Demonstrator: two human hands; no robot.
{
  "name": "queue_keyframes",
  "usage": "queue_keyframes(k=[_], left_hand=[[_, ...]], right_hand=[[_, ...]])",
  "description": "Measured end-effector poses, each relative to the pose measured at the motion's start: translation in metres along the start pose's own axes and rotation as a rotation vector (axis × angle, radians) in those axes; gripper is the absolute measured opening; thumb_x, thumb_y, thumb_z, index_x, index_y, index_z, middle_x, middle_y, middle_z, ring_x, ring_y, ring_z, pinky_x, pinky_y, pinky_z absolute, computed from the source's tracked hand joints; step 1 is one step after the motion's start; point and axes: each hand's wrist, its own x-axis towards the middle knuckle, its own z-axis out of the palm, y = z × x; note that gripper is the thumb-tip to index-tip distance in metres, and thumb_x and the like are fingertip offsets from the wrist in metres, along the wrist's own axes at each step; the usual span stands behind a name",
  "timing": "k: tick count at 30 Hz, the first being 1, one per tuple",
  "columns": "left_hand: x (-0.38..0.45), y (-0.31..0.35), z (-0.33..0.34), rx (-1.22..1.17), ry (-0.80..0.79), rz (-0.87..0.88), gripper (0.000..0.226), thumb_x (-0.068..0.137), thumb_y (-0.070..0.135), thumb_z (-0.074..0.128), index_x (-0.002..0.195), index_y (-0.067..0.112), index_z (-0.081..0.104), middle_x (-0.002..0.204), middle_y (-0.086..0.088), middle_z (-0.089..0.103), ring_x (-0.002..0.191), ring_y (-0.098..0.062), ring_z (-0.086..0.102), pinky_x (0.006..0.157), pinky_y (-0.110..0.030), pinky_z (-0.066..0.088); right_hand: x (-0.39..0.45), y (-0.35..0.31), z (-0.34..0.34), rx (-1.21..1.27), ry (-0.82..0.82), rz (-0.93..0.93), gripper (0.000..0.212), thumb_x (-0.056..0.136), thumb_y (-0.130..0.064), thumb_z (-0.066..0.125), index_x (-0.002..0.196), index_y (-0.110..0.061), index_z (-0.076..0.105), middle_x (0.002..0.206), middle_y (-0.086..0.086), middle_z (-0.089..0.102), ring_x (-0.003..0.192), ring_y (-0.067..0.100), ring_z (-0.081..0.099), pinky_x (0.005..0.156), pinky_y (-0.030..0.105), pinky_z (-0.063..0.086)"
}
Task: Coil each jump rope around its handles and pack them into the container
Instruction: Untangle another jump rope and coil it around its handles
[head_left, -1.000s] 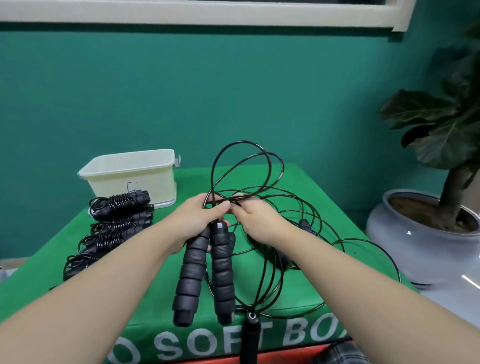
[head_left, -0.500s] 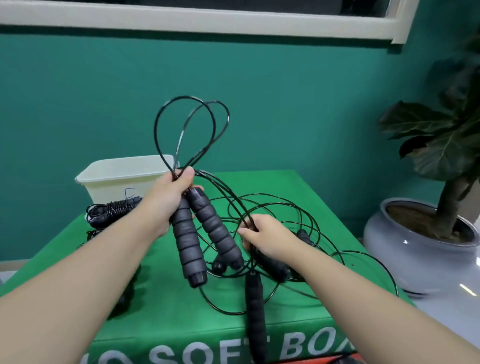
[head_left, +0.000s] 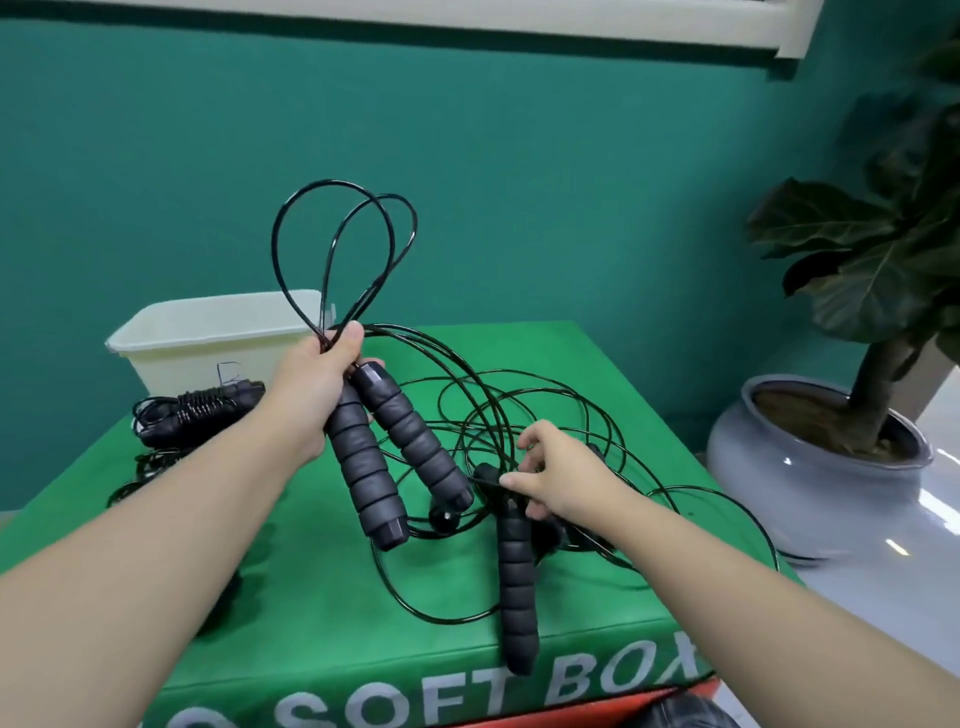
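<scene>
Nearest, a spare handle (head_left: 514, 582) hangs over the desk (head_left: 311, 623) edge. Just behind it the right hand (head_left: 561, 480) pinches a strand of loose cord (head_left: 571, 410), thumb & forefinger together. The left hand (head_left: 317, 389) has its grip curled round two handles (head_left: 384, 452) w/ folded loops (head_left: 332, 249) standing up above the thumb. To wind well, I'd say: keep handles parallel, feed cord taut w/ the right, free it from the tangle first, lay turns side by side. Further back-left lie coiled ropes (head_left: 202, 410) on the desk. The tub (head_left: 208, 338) sits behind them; inside not visible from here.
</scene>
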Motion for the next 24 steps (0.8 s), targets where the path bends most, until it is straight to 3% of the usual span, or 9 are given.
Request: queue_keyframes(k=[2,4,6,10,15,19,21,24], left_hand=[[0.005,-0.010,0.000,0.013,0.021,-0.012,0.020,0.093,0.041,0.055,0.084,0.023,0.053,0.091,-0.004,0.065,0.079,-0.023,0.059,0.069,-0.038,0.053],[0.007,-0.020,0.003,0.044,0.026,-0.016,0.018,0.091,0.041,0.058,0.086,0.024,0.056,0.095,-0.004,0.064,0.085,-0.025,0.057,0.077,-0.044,0.053],[0.008,-0.031,0.007,0.064,-0.001,-0.014,0.016,0.091,0.040,0.058,0.086,0.025,0.057,0.099,-0.006,0.064,0.085,-0.025,0.056,0.072,-0.041,0.053],[0.008,-0.049,0.019,0.096,-0.033,-0.021,0.020,0.088,0.045,0.060,0.081,0.026,0.059,0.092,-0.002,0.066,0.084,-0.025,0.056,0.088,-0.054,0.050],[0.007,-0.060,0.035,0.092,-0.065,-0.026,0.020,0.089,0.044,0.060,0.082,0.025,0.059,0.087,0.000,0.063,0.082,-0.022,0.055,0.092,-0.051,0.047],[0.001,-0.070,0.042,0.100,-0.081,-0.045,0.021,0.086,0.047,0.062,0.078,0.027,0.061,0.086,0.001,0.065,0.083,-0.022,0.058,0.091,-0.056,0.049],[-0.003,-0.076,0.044,0.107,-0.094,-0.055,0.022,0.084,0.048,0.063,0.072,0.030,0.063,0.086,-0.001,0.066,0.082,-0.026,0.059,0.087,-0.060,0.050],[-0.010,-0.082,0.048,0.112,-0.134,-0.065,0.021,0.084,0.049,0.063,0.071,0.032,0.064,0.088,-0.004,0.067,0.082,-0.027,0.059,0.086,-0.061,0.050]], right_hand=[[-0.004,0.019,-0.003,0.014,0.075,-0.001,0.041,0.085,-0.029,0.072,0.114,-0.021,0.045,0.105,-0.001,0.059,0.067,0.020,0.062,0.071,0.031,0.054],[-0.008,0.043,-0.012,-0.083,0.151,0.015,0.044,0.084,-0.030,0.073,0.118,-0.019,0.048,0.110,-0.003,0.059,0.081,0.015,0.057,0.084,0.030,0.048],[-0.016,0.068,-0.022,-0.159,0.191,0.044,0.043,0.085,-0.029,0.072,0.120,-0.017,0.052,0.116,-0.003,0.058,0.094,0.013,0.056,0.090,0.029,0.044],[-0.037,0.109,-0.034,-0.322,0.190,0.054,0.037,0.086,-0.031,0.070,0.118,-0.020,0.057,0.113,-0.007,0.055,0.108,0.012,0.052,0.095,0.025,0.039],[-0.071,0.134,-0.039,-0.508,0.081,-0.001,0.022,0.086,-0.040,0.066,0.088,-0.023,0.051,0.088,-0.014,0.045,0.089,0.008,0.046,0.078,0.018,0.034],[-0.095,0.158,-0.040,-0.657,-0.085,-0.062,0.028,0.084,-0.045,0.066,0.086,-0.021,0.051,0.087,-0.013,0.042,0.087,0.008,0.040,0.076,0.019,0.032],[-0.104,0.172,-0.039,-0.762,-0.074,-0.182,0.037,0.070,-0.045,0.079,0.085,-0.023,0.053,0.088,-0.010,0.045,0.083,0.012,0.043,0.074,0.024,0.042],[-0.114,0.184,-0.034,-0.917,-0.004,-0.281,0.063,0.041,-0.041,0.089,0.083,-0.029,0.043,0.085,-0.008,0.049,0.071,0.009,0.046,0.056,0.022,0.047]])
